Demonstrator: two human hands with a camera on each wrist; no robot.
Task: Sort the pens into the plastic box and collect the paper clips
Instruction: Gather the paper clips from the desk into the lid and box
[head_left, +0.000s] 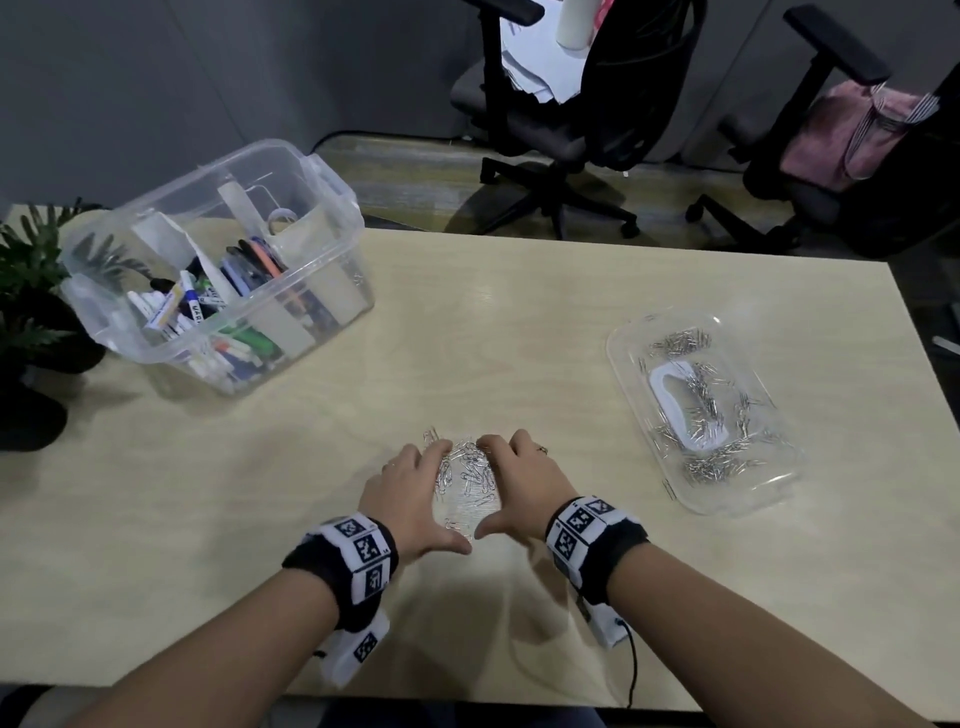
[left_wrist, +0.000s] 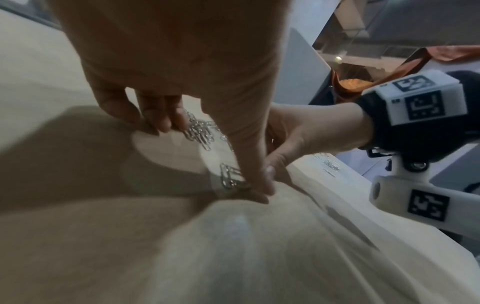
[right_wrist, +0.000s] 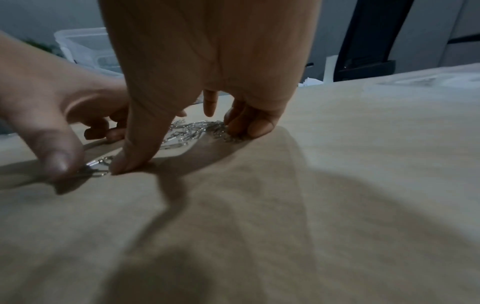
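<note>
Silver paper clips (head_left: 467, 470) lie in a loose heap on the pale wood bench (head_left: 519, 322), near its front edge, and both hands are cupped round them. The left hand (head_left: 410, 493) sits at the left of the heap and the right hand (head_left: 524, 488) at the right, fingertips nearly meeting at the far side and thumbs nearly meeting at the near side, so the clips are fenced in between them. Each grip is partly curled, with fingertips and thumb tips down on the bench and touching clips at the edge of the heap; neither has lifted or pinched any clip. In the left wrist view a couple of clips lie right against the left thumb tip (left_wrist: 262, 189), and in the right wrist view the curled right fingers (right_wrist: 252, 123) press against the edge of the pile.

To the right on the bench lies a shallow clear lid (head_left: 701, 410) with many more clips scattered on it. At the far left stands the clear plastic box (head_left: 218, 265), with pens and markers (head_left: 208, 306) inside. A potted plant (head_left: 31, 291) stands at the left edge, and two black office chairs (head_left: 571, 119) stand beyond the bench.
</note>
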